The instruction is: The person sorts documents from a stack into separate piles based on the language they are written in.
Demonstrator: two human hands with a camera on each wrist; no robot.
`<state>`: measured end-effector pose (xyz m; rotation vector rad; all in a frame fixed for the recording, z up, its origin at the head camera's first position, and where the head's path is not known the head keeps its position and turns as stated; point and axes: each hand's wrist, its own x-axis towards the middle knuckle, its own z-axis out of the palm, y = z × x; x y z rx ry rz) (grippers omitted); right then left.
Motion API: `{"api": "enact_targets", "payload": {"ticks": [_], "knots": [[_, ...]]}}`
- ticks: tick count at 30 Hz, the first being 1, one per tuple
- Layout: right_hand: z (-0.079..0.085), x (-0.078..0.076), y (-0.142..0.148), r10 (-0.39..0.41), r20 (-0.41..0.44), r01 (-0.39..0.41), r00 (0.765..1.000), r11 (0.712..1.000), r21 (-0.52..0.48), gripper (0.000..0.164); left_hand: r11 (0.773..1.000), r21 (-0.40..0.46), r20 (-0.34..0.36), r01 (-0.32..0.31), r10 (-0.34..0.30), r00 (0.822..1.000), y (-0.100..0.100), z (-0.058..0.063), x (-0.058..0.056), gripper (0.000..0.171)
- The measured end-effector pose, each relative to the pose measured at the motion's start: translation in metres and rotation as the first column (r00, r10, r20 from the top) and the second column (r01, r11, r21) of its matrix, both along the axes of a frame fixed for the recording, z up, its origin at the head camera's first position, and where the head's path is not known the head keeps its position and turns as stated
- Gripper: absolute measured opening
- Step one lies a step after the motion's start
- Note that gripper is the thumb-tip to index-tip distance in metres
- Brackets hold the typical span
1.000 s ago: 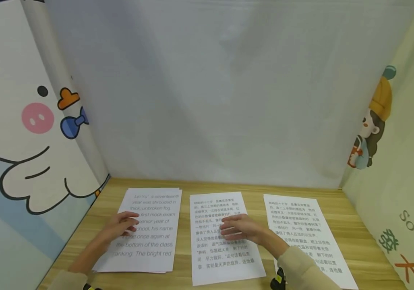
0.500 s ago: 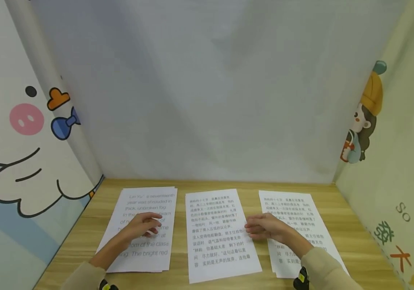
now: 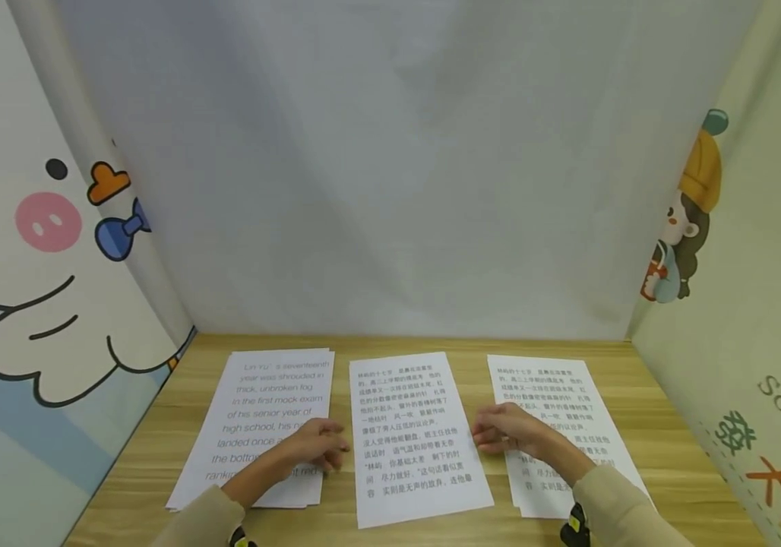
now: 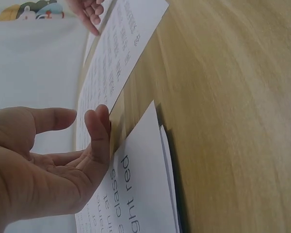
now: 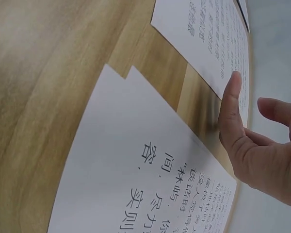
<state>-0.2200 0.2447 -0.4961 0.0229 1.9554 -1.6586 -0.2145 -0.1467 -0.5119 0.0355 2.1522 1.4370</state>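
Observation:
My left hand hovers over the right edge of a stack of printed English sheets. In the left wrist view its fingers are loosely bent, with nothing between them and the thumb. A sheet of printed Chinese text lies in the middle, between the two hands. My right hand is above the left edge of the right-hand Chinese sheets, its fingertips reaching toward the middle sheet. The right wrist view shows that hand relaxed, holding nothing, and two offset corners on the right-hand pile.
All the paper lies flat on a wood-grain table. A pale curtain stands along the back edge. Cartoon-printed panels rise on both sides, a white figure at left and a girl in a yellow hat at right.
My left hand has moved right and slightly nearer across the English stack. The right hand has gone from over the middle sheet to the right-hand sheets. The papers stay in place.

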Motion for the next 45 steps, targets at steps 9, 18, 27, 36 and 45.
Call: {"api": "enact_targets", "payload": {"ticks": [9, 18, 27, 36, 45], "knots": [[-0.005, 0.001, -0.005, 0.004, -0.012, -0.004, 1.0, 1.0, 0.019, 0.048, 0.999, 0.009, -0.001, 0.032, -0.032, 0.999, 0.016, 0.0, 0.001, 0.063], [-0.004, 0.001, -0.009, 0.009, -0.014, -0.009, 1.0, 1.0, 0.006, 0.047, 0.998, 0.027, 0.005, -0.049, 0.049, 0.999, 0.022, -0.002, -0.004, 0.057], [0.0, 0.001, -0.01, -0.055, -0.03, 0.055, 0.998, 0.998, 0.011, 0.047, 0.993, 0.067, -0.042, -0.096, 0.099, 0.994, 0.021, 0.003, -0.005, 0.048], [-0.007, -0.002, -0.012, -0.044, -0.068, 0.046, 0.997, 0.999, 0.018, 0.047, 0.971, 0.137, -0.062, -0.195, 0.205, 0.977, 0.027, 0.002, -0.008, 0.041], [-0.012, 0.001, -0.019, -0.037, -0.055, 0.035, 0.998, 0.999, -0.038, 0.046, 0.949, 0.204, -0.021, -0.239, 0.248, 0.969, 0.033, -0.003, -0.01, 0.059]]}}
